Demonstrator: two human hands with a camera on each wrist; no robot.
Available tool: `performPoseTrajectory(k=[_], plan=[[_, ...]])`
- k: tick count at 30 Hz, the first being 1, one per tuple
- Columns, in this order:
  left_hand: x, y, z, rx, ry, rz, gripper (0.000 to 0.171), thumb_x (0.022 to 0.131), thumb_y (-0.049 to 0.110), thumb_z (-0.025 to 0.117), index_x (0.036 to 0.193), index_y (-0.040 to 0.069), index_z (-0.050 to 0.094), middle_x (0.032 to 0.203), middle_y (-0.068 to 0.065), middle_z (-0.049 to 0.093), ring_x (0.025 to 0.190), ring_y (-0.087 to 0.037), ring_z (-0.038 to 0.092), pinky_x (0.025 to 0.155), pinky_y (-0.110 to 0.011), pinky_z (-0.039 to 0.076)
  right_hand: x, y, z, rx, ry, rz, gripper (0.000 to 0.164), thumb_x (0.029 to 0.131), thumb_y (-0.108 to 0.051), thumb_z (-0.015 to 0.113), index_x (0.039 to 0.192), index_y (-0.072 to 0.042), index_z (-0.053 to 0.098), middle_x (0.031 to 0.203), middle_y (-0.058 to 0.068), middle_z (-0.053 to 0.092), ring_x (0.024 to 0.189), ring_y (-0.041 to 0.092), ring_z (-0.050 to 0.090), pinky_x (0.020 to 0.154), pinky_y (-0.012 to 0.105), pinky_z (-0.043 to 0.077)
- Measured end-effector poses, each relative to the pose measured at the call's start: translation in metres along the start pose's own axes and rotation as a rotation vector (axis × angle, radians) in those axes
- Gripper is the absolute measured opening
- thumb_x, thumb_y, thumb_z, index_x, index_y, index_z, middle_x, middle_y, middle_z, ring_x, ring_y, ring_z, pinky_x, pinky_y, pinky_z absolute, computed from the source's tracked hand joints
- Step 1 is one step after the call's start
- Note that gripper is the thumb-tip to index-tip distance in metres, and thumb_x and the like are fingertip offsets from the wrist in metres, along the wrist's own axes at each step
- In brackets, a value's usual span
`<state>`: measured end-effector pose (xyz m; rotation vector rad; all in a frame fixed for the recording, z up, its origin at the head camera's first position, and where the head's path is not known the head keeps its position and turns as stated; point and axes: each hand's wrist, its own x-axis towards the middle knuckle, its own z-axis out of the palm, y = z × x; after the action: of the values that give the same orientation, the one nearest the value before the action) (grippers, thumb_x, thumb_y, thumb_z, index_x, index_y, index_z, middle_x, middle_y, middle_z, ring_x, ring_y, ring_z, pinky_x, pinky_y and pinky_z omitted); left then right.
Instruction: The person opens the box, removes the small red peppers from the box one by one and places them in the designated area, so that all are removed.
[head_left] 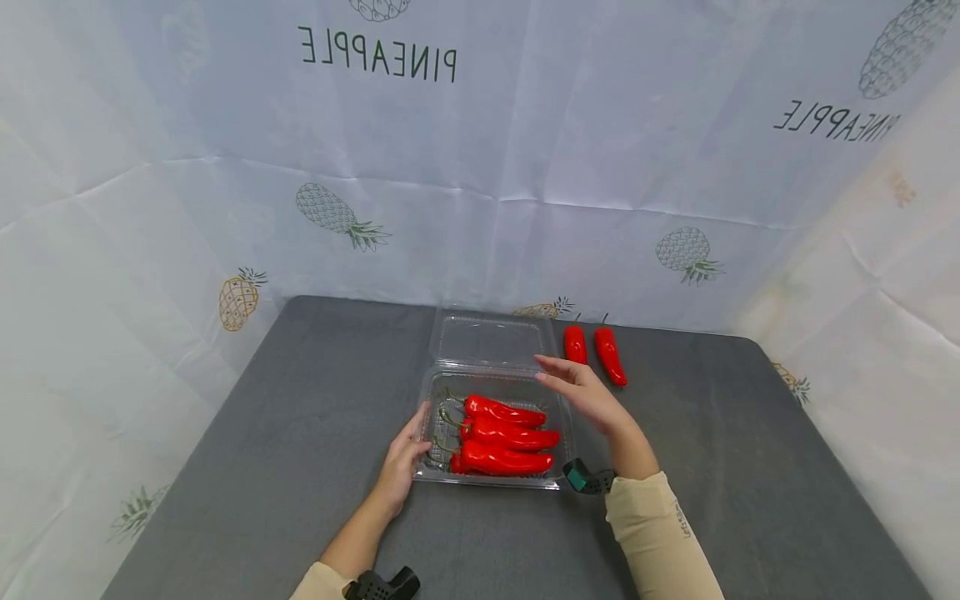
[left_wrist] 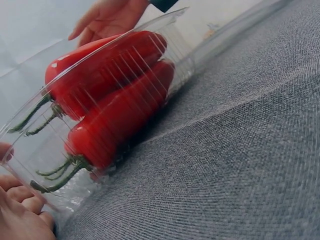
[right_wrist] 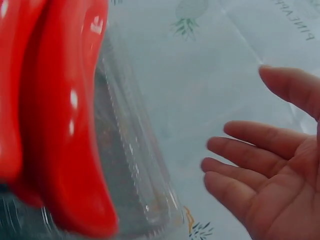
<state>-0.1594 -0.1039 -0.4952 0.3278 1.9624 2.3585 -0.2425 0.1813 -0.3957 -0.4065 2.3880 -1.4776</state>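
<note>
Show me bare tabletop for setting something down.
Free: the dark grey, fabric-like tabletop left of the left hand and right of the beige right sleeve. Crowded: the clear plastic container, holding long, glossy red peppers, and beyond the right hand, two more peppers.

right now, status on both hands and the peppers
Left hand holds clear container by left edge. Right hand empty. Red peppers inside, two peppers outside. Lid open, not blocking.
</note>
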Motion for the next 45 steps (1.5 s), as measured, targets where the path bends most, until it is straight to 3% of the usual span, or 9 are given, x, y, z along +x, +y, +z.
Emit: performPoseTrajectory(k=[6, 13, 17, 22, 25, 32, 40, 45], plan=[[0.0, 0.0, 0.0, -0.015, -0.011, 0.004, 0.062, 0.086, -0.003, 0.032, 0.144, -0.012, 0.012, 0.153, -0.026, 0.004, 0.141, -0.037, -0.004, 0.098, -0.001, 0.021, -0.004, 0.0, 0.013, 0.03, -0.091, 0.016, 0.059, 0.09, -0.026, 0.058, 0.14, -0.001, 0.04, 0.145, 0.019, 0.039, 0.128, 0.035, 0.044, 0.102, 0.048, 0.039], [0.0, 0.0, 0.0, 0.002, 0.003, 0.0, 0.062, 0.086, -0.002, 0.033, 0.144, -0.011, 0.014, 0.154, -0.024, 0.006, 0.141, -0.036, -0.003, 0.097, -0.001, 0.021, -0.007, 0.001, 0.028, 0.065, -0.197, -0.015, 0.059, 0.089, -0.021, 0.06, 0.139, 0.002, 0.039, 0.144, 0.024, 0.038, 0.133, 0.041, 0.036, 0.098, 0.045, 0.043], [0.001, 0.0, -0.001, 0.005, 0.008, 0.0, 0.062, 0.086, -0.002, 0.033, 0.144, -0.011, 0.015, 0.154, -0.024, 0.007, 0.141, -0.036, -0.002, 0.097, -0.001, 0.021, -0.009, 0.0, 0.033, 0.051, -0.214, -0.022, 0.058, 0.087, -0.022, 0.062, 0.136, 0.003, 0.043, 0.139, 0.024, 0.045, 0.126, 0.039, 0.046, 0.094, 0.04, 0.048], [0.0, 0.0, -0.001, 0.01, 0.003, 0.002, 0.062, 0.086, -0.001, 0.033, 0.144, -0.011, 0.014, 0.154, -0.024, 0.007, 0.141, -0.036, -0.002, 0.097, -0.002, 0.021, -0.009, 0.001, 0.04, 0.008, -0.238, 0.005, 0.051, 0.086, -0.021, 0.065, 0.129, 0.003, 0.052, 0.124, 0.021, 0.059, 0.101, 0.023, 0.063, 0.084, 0.032, 0.054], [0.0, 0.001, -0.001, 0.005, -0.003, -0.001, 0.062, 0.086, -0.001, 0.033, 0.144, -0.011, 0.013, 0.154, -0.025, 0.006, 0.141, -0.037, -0.003, 0.097, -0.002, 0.022, -0.01, 0.002, 0.042, -0.033, -0.244, 0.021, 0.046, 0.085, -0.019, 0.065, 0.125, 0.002, 0.056, 0.12, 0.019, 0.062, 0.095, 0.016, 0.063, 0.081, 0.029, 0.054], [0.001, 0.0, -0.002, 0.006, 0.0, 0.003, 0.061, 0.087, -0.001, 0.033, 0.144, -0.011, 0.014, 0.154, -0.025, 0.006, 0.141, -0.037, -0.002, 0.097, -0.001, 0.021, -0.011, 0.002, 0.044, -0.093, -0.236, 0.061, 0.042, 0.083, -0.018, 0.067, 0.121, 0.0, 0.061, 0.111, 0.014, 0.067, 0.086, 0.014, 0.056, 0.069, 0.025, 0.05], [0.0, 0.0, -0.001, 0.013, 0.006, 0.0, 0.062, 0.086, -0.001, 0.033, 0.144, -0.011, 0.015, 0.154, -0.025, 0.007, 0.141, -0.037, -0.001, 0.096, -0.001, 0.021, -0.01, 0.008, 0.046, -0.124, -0.245, 0.041, 0.043, 0.082, -0.02, 0.069, 0.119, 0.0, 0.063, 0.107, 0.012, 0.068, 0.083, 0.013, 0.057, 0.07, 0.026, 0.051], [0.0, 0.0, -0.001, 0.026, 0.017, -0.011, 0.061, 0.086, -0.001, 0.034, 0.144, -0.01, 0.016, 0.154, -0.024, 0.009, 0.142, -0.036, 0.0, 0.096, -0.001, 0.022, -0.009, 0.009, 0.047, -0.128, -0.255, 0.043, 0.045, 0.081, -0.021, 0.07, 0.12, -0.001, 0.062, 0.114, 0.013, 0.065, 0.093, 0.016, 0.059, 0.076, 0.027, 0.052]])
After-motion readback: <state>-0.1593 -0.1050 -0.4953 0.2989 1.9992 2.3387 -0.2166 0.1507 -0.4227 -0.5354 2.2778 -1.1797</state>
